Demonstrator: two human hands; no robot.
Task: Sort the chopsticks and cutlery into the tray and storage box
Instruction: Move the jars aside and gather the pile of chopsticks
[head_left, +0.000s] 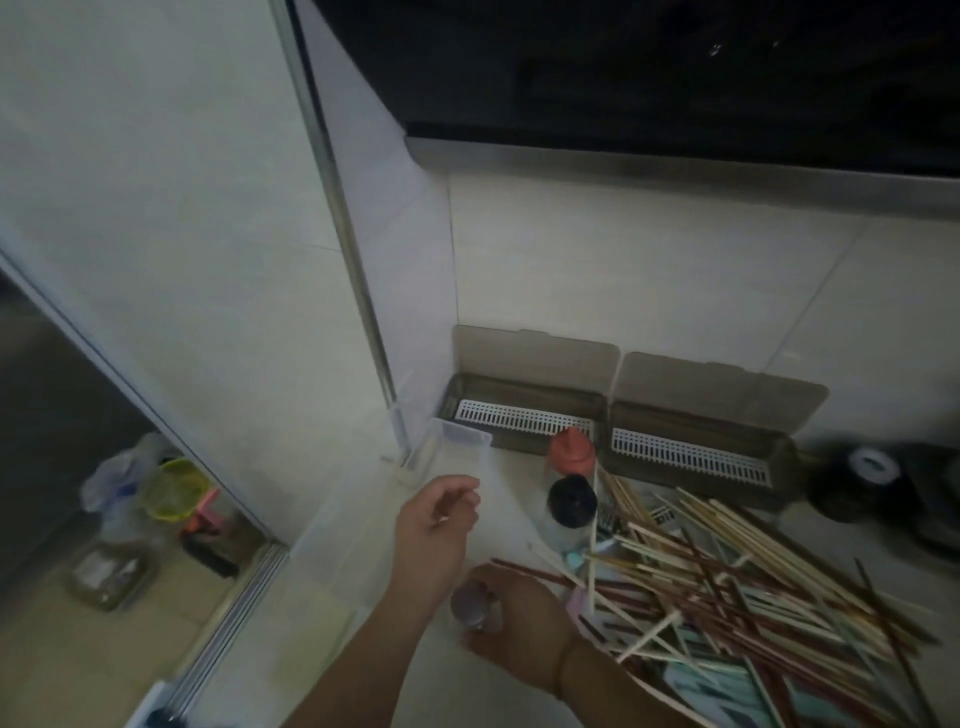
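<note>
In the head view, a tangled heap of pale wooden, dark red and light-coloured chopsticks (727, 587) is being left spread over the pale tiled counter (519, 696). This heap serves as the landmark. Just behind it, two brown translucent storage boxes with white slotted inserts (685, 457) are being kept open, lids leaning on the wall. To the left of the heap, a clear plastic rectangular tray (462, 441) is being reached for by the left hand (436, 519), whose fingers are loosely curled around nothing that can be made out. At the heap's near-left edge, a small clear bottle with a greyish cap (475, 608) is being gripped from above by the right hand (514, 634).

A spill is judged possible: two clear bottles, one red-capped (571, 449) and one black-capped (571, 501), are standing upright between the heap and the boxes and could be toppled by a passing arm or dragged chopsticks. Loose sticks could also be rolled off the counter if the heap is disturbed.

The room is being seen dimly: pale wall tiles behind the heap, a dark hood above, and a lower floor area with containers far left of it.
</note>
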